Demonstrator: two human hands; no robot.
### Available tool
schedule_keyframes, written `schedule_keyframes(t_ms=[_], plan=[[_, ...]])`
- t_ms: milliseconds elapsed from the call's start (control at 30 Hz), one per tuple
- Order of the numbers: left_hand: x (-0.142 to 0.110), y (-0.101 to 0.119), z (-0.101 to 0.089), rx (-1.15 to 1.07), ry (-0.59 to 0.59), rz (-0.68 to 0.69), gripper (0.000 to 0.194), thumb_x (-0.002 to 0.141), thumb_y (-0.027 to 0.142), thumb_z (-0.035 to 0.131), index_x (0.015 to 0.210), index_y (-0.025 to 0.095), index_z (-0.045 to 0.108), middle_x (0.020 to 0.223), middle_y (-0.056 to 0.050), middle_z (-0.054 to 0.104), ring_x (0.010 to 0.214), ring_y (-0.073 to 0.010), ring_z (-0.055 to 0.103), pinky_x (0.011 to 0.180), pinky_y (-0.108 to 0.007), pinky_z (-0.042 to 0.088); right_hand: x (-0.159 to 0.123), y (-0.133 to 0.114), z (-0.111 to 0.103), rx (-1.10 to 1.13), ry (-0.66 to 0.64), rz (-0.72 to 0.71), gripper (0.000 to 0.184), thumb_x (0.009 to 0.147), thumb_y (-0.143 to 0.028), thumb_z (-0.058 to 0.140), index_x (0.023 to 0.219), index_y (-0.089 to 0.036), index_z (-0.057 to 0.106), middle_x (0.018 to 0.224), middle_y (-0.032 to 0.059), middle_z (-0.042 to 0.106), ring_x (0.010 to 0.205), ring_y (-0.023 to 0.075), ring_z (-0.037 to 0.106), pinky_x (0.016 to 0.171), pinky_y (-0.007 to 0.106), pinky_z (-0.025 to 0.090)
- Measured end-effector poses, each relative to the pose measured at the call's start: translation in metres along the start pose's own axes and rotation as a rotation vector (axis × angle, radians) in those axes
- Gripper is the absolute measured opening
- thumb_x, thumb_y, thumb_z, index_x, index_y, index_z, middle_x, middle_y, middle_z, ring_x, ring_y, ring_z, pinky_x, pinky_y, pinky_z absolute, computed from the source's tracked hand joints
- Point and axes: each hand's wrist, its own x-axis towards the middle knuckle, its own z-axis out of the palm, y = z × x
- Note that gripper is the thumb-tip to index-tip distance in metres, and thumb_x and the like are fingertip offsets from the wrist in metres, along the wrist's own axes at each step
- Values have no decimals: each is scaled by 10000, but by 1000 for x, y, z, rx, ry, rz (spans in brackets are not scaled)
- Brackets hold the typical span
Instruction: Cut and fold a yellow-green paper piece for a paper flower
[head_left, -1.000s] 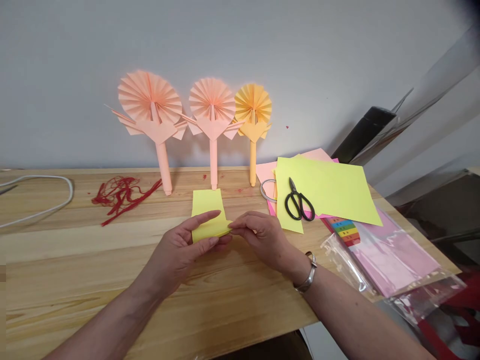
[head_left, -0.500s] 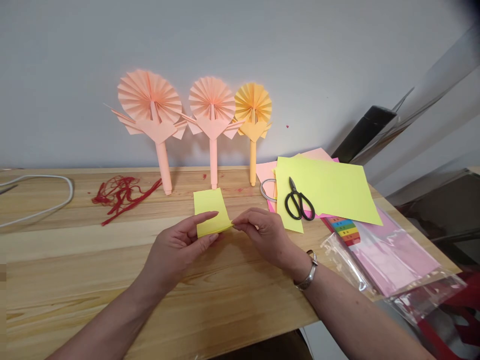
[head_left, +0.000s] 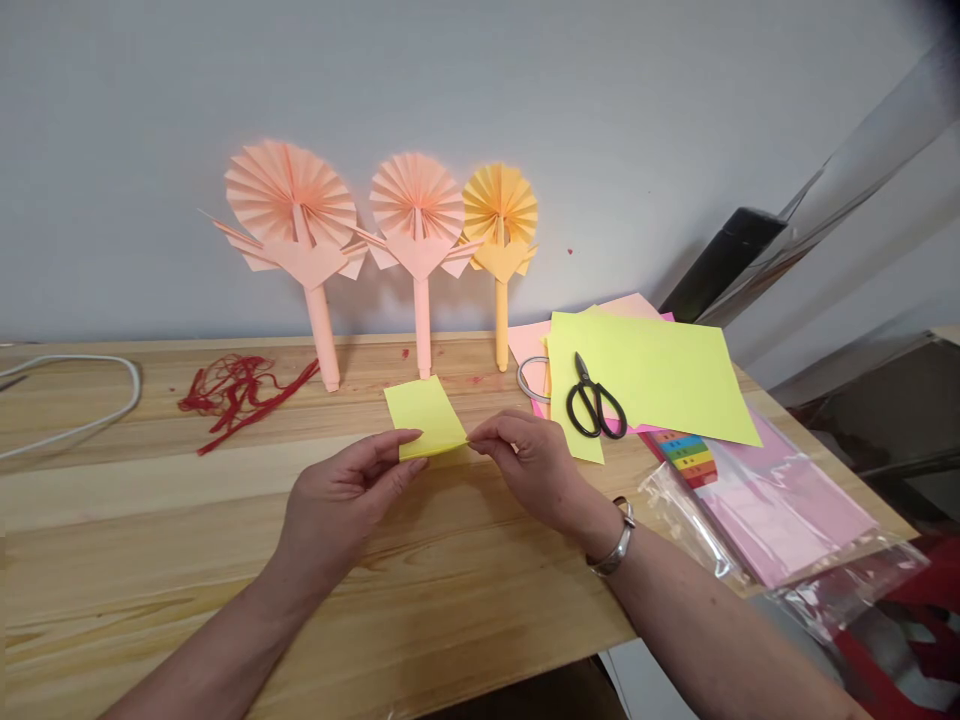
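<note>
A small rectangle of yellow paper [head_left: 424, 418] lies tilted on the pine table [head_left: 150, 540], just in front of the fan sticks. My left hand [head_left: 345, 495] holds its lower edge between fingers and thumb. My right hand [head_left: 525, 462] pinches its right corner with the fingertips. Behind the paper, three folded paper fans on sticks lean against the wall: a peach one [head_left: 289, 195], a second peach one [head_left: 416, 195] and a yellow-orange one [head_left: 499, 205]. The underside of the paper is hidden.
To the right are black-handled scissors [head_left: 596, 408] on a large yellow sheet [head_left: 645, 385], with pink sheets beneath. Pink paper sits in a clear plastic bag [head_left: 780, 515]. Red thread [head_left: 240, 395] and a white cable [head_left: 67, 400] lie left. A metal bracelet [head_left: 619, 540] circles my right wrist.
The yellow paper's folded lower part has opened out flatter, and the paper now tilts differently between my hands. My left hand has lowered slightly. The whole view has shifted a little.
</note>
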Motion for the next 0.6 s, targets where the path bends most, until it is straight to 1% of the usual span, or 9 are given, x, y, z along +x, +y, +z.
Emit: schedule_keyframes(t_ms=[233, 333, 600], plan=[[0, -3, -2, 114, 7, 5, 326, 669, 419, 704, 954, 261, 710, 798, 0, 757, 758, -201, 686, 737, -269, 527, 0, 1, 0, -4, 1, -7, 142, 814, -89, 563, 792, -181, 670, 782, 25, 678, 715, 130, 629, 658, 231, 503], [0, -2, -2, 125, 11, -9, 334, 664, 422, 707, 957, 260, 706, 794, 1, 758, 756, -204, 689, 731, -268, 527, 0, 0, 0, -4, 0, -9, 137, 814, -91, 566, 784, -177, 669, 776, 26, 677, 712, 129, 629, 656, 231, 503], [-1, 0, -2, 169, 11, -2, 245, 671, 428, 701, 849, 260, 709, 755, 17, 754, 732, -196, 686, 689, -246, 520, -1, 1, 0, -17, -14, 6, 136, 817, -98, 562, 792, -180, 668, 783, 26, 677, 717, 132, 629, 665, 237, 502]])
